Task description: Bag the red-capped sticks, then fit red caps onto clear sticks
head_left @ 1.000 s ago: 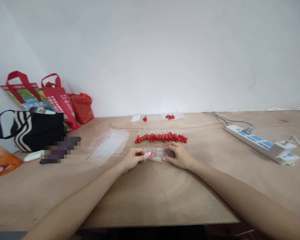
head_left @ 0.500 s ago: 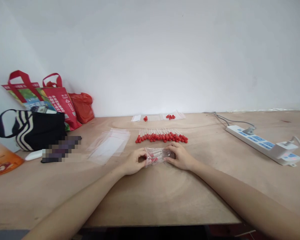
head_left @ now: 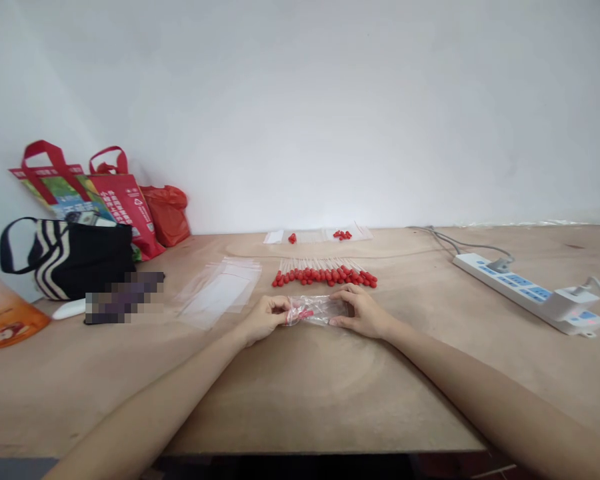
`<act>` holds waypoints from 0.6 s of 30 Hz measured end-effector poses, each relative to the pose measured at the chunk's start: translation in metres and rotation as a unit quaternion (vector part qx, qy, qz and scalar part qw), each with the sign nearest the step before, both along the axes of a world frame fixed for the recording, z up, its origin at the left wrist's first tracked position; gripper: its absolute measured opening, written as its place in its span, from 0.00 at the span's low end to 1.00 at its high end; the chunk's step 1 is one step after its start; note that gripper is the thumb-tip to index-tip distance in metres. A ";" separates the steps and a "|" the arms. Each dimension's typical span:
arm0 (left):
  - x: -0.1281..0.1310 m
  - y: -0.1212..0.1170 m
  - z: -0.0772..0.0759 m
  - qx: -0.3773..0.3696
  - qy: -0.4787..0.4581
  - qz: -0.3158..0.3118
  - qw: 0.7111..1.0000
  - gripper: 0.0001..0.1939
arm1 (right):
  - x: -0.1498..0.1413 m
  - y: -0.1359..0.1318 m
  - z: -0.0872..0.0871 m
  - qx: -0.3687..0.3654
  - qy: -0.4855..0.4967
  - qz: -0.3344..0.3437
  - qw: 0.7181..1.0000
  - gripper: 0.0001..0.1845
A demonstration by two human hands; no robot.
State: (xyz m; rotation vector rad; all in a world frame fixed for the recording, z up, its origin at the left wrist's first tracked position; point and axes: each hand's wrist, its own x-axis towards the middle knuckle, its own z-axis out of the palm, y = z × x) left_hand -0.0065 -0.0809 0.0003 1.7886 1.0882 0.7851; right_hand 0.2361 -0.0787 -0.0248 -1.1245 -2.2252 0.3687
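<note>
A clear plastic zip bag [head_left: 323, 311] with red-tipped pieces inside lies stretched between my two hands. My left hand [head_left: 264, 319] pinches its left end, near the red edge strip. Closed over the opposite end is my right hand [head_left: 364, 313], thumb below and fingers above. Just beyond the bag, a row of sticks with red tips [head_left: 325, 274] rests on the table, the pale stems pointing away from me. A fanned stack of flat clear bags [head_left: 223, 290] lies to the left of my left hand.
Filled clear bags [head_left: 310, 235] with red tips lie by the wall. A white power strip [head_left: 523, 287] with plugs and cords is at right. On the left are a black striped bag [head_left: 87, 257], red shopping bags [head_left: 130, 207] and an orange pouch [head_left: 10, 317].
The bag now looks flatter and more stretched, and the red pieces in it show more plainly. My left hand has shifted slightly left; my right hand stays at the right end.
</note>
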 end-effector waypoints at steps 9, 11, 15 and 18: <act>0.000 -0.002 0.002 -0.069 -0.059 0.072 0.993 0.13 | 0.011 0.005 0.007 -0.042 -0.025 0.036 0.998 0.30; -0.001 -0.003 0.004 -0.046 -0.041 0.058 0.996 0.12 | 0.013 0.005 0.007 -0.046 -0.024 0.034 0.998 0.31; 0.001 -0.007 0.005 0.073 0.048 -0.021 0.996 0.13 | 0.014 0.003 0.006 -0.032 -0.012 0.042 0.999 0.28; 0.008 -0.009 0.005 0.166 0.132 -0.024 0.977 0.12 | 0.010 0.000 0.004 -0.003 0.004 0.057 0.998 0.25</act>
